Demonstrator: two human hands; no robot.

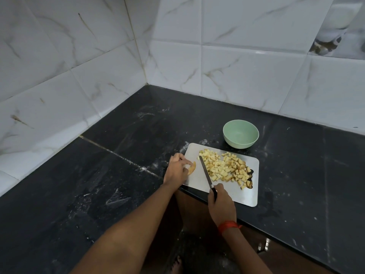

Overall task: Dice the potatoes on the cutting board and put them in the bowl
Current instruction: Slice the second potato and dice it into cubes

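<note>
On the black surface (98, 194), the metal cutting board (243, 196) carries a heap of diced potato (225, 167) across its middle and 3 o'clock side. The empty pale green bowl (241, 133) stands just beyond its 12 o'clock edge. At the board's 9 o'clock edge the left hand (177, 168) curls its fingers round a last potato piece (192, 167), while the right hand (221, 202) at 6 o'clock grips the black handle of the knife (205, 173), blade pointing to 11 o'clock beside the heap.
</note>
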